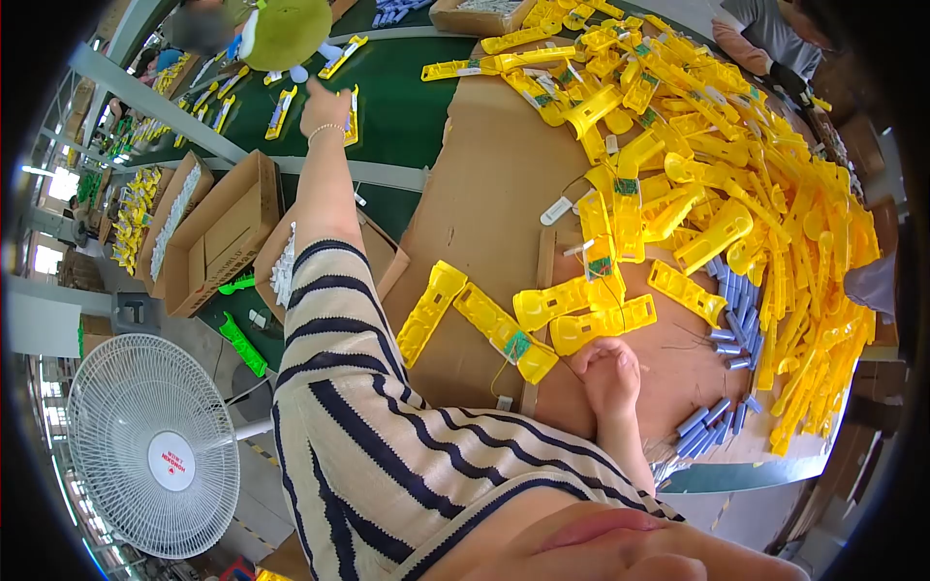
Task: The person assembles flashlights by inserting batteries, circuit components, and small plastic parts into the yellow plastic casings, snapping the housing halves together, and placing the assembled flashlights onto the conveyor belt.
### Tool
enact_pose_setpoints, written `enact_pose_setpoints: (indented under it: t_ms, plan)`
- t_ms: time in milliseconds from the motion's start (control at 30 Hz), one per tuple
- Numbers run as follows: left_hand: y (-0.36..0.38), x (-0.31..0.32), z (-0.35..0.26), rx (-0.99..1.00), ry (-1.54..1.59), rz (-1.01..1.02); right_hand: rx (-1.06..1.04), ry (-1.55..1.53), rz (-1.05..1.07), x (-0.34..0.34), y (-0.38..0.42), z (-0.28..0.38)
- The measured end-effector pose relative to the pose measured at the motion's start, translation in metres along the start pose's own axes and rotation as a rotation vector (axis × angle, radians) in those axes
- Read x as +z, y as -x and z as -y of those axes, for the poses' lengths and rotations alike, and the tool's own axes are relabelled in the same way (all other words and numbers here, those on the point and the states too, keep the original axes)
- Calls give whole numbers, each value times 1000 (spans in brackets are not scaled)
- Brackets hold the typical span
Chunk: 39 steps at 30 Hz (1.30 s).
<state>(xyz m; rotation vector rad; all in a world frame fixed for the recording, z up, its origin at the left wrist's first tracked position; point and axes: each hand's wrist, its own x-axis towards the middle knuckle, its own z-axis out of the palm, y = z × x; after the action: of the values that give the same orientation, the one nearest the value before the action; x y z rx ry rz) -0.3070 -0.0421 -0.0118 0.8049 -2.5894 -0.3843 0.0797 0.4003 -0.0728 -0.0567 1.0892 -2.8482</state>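
My left hand, a bracelet at its wrist, reaches over the green belt with its index finger stretched out. Right beside its fingers lies a yellow plastic housing. My right hand rests low over the cardboard, fingers loosely curled in and nothing visible in them. Its fingertips are close to the wide end of another yellow housing. To its left, a yellow housing with a small green circuit board lies at an angle, overlapped in view by a plain one.
A large heap of yellow housings covers the right side. Blue cylinders lie at its edge. Housings stand spaced along the green belt. Cardboard boxes and a white fan are at left. A person sits across.
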Motion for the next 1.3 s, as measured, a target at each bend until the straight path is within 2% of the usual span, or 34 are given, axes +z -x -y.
enact_pose_setpoints:
  t_ms: [33, 167, 233, 300, 367, 567, 633, 667, 767, 800, 900, 967, 1067, 1233, 1300]
  plan:
    - [2, -11, -17, 106, -16, -1, 16, -7, 9, 1, -1, 0]
    - [-26, 53, -61, 566, -321, 97, 50, -76, 58, 2, -4, -1]
    - [-12, 76, -95, 661, -293, 201, 51, -90, 83, 5, -4, 2]
    - [8, 96, -115, 694, -264, 225, 65, -53, 116, 4, -4, 1]
    - [21, 115, -130, 649, -242, 336, 95, 44, 103, 3, -2, 0]
    - [22, 110, -141, 722, -344, 496, 128, -55, 130, -2, -1, 0]
    - [32, 89, -133, 793, -450, 457, 108, -145, 140, 1, -3, -1]
    - [32, 89, -125, 906, -503, 365, 108, -146, 141, 2, -2, -2]
    - [61, 56, -111, 978, -472, 353, 112, -139, 139, 4, -2, -1]
    - [60, 50, -111, 922, -322, 641, 119, -139, 136, 4, -2, -1]
    - [101, 28, -86, 1129, -10, 736, 122, -127, 144, 5, -2, -1]
    - [148, -15, -75, 1099, -150, 781, 113, -120, 151, 5, -4, -1]
    - [192, -51, -53, 1159, -151, 816, 115, -114, 159, 5, -3, -2]
    - [218, -134, -43, 1160, 233, 661, 116, -41, 130, 10, 1, -3]
    - [221, -169, -45, 996, 400, 673, 116, -8, 133, 10, 1, -3]
